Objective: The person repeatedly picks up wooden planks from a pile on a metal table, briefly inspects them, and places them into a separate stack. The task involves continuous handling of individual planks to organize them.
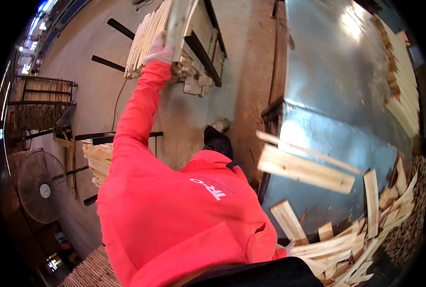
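Far forward, my left arm in a red sleeve reaches to a rack of stacked boards. My gloved left hand (159, 51) closes at the near end of a pale wooden board (177, 28), beside a row of thin slats (143, 40). My right hand (288, 247) is low at the right, mostly hidden by my sleeve. Its visible fingertips are by the left end of a heap of wood offcuts (327, 248); whether they grip a piece is hidden. A short board (289, 222) lies just beyond that hand.
A metal-topped table (337, 86) runs along the right, with a wide board (304, 170) and narrow strip (313, 153) over its near part. Pale boards (402, 81) line its far side. Black rack bars (203, 57) stick out ahead. A fan (43, 187) stands left.
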Available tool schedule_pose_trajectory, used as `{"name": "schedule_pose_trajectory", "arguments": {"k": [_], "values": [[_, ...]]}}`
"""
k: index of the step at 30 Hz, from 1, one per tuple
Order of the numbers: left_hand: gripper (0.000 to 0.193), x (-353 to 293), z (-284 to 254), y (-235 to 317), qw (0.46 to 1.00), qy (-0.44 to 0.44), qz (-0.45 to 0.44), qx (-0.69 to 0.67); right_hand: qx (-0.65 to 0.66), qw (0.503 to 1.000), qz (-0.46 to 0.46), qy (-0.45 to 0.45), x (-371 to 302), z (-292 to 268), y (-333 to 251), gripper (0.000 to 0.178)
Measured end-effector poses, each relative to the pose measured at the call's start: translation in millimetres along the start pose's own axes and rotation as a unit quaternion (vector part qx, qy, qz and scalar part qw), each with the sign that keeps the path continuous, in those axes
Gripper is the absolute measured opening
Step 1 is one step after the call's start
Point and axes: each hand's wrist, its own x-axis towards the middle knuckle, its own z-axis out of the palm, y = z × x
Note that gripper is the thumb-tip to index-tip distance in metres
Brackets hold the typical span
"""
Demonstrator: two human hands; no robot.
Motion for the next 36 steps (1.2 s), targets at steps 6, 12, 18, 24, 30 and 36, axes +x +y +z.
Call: {"name": "schedule_pose_trajectory", "arguments": {"k": [6, 12, 18, 24, 30, 36], "values": [[0.046, 120.0, 5.0, -124.2, 0.962, -0.088, -0.166, 0.199, 0.042, 0.984, -0.007, -0.173, -39.1, 81.5, -123.0, 0.058], [0.030, 115.5, 100.2, -220.1, 0.970, -0.187, 0.079, 0.136, 0.069, 0.973, 0.033, -0.219, -44.4, 80.1, -152.7, 0.045], [0.048, 68.1, 78.7, -23.4, 0.963, -0.255, 0.019, -0.082, 0.107, 0.973, 0.140, -0.150, -0.1, 62.1, -97.8, 0.033], [0.101, -193.2, 172.2, 239.5, 0.761, -0.567, 0.310, -0.057, 0.308, 0.887, 0.302, -0.164, 6.2, 56.1, 22.5, 0.025], [0.130, -372.2, 195.5, 267.7, 0.491, -0.516, 0.492, 0.501, -0.139, 0.955, -0.143, -0.221, -7.2, 110.5, 56.2, 0.026], [0.122, -383.6, 210.6, 248.2, 0.534, -0.524, 0.463, 0.474, 0.194, 0.909, 0.289, -0.230, -1.1, 85.1, -10.2, 0.067]]}}
